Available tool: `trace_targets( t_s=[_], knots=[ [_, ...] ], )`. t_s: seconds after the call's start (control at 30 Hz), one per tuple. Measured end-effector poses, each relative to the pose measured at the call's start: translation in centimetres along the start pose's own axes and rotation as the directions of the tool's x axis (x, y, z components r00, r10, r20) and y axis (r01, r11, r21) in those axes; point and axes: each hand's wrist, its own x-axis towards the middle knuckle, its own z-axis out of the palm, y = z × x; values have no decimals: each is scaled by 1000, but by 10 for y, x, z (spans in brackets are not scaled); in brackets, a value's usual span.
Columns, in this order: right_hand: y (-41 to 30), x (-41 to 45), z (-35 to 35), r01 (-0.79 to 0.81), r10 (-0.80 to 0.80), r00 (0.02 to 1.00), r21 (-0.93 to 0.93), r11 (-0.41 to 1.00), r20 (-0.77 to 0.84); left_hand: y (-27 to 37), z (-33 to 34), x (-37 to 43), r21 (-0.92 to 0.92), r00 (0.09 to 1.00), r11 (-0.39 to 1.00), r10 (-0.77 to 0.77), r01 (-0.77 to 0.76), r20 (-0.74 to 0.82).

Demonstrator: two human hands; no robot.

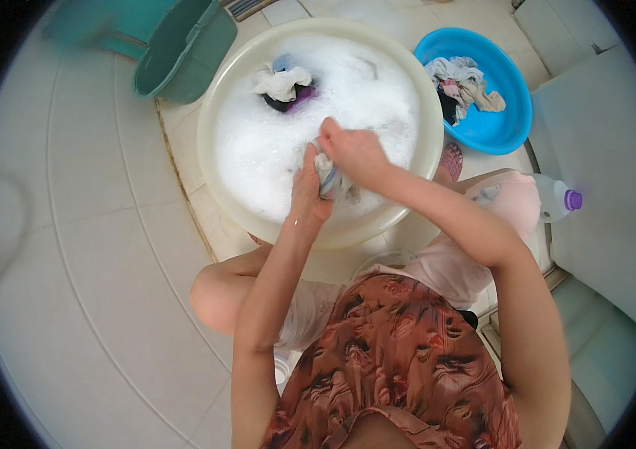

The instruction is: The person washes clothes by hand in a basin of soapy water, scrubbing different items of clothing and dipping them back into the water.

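Observation:
Over the near half of a large cream basin full of white suds, both hands grip one wet, light-coloured cloth with bluish stripes. My left hand clasps its lower part, thumb pointing up. My right hand is a fist at the upper end of the cloth, close against the left thumb. The right fingers are partly hidden. In the far left of the suds, a small heap of wet clothes rises, white, black, purple and blue.
A blue basin at the back right holds several crumpled garments. A green plastic bin stands at the back left, beside the tiled wall. By my right knee is a translucent bottle with a purple cap.

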Motion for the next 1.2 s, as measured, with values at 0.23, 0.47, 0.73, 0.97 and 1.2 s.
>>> trace_targets(
  t_s=[0.23, 0.47, 0.73, 0.97, 1.2],
  knots=[
    [42, -6, -18, 41, -7, 960, -117, 992, 281, 14, -16, -3, 82, 989, 995, 38, -49, 140],
    [54, -9, 18, 32, -1, 996, -363, 931, 85, 3, -36, 13, 817, 769, 245, 550, -522, 326],
    [32, 3, -15, 70, 11, 978, -376, 924, 209, 33, -31, 4, 802, 863, 339, 306, -493, 401],
    [2, -10, -80, 572, -561, 780, -45, 819, -277, 84, 10, -36, 591, 831, 584, 400, -557, 387],
    [-30, -16, -70, 330, -293, 941, 654, 680, -170, 92, 19, -52, 346, 744, 660, 563, -667, 361]
  ],
)
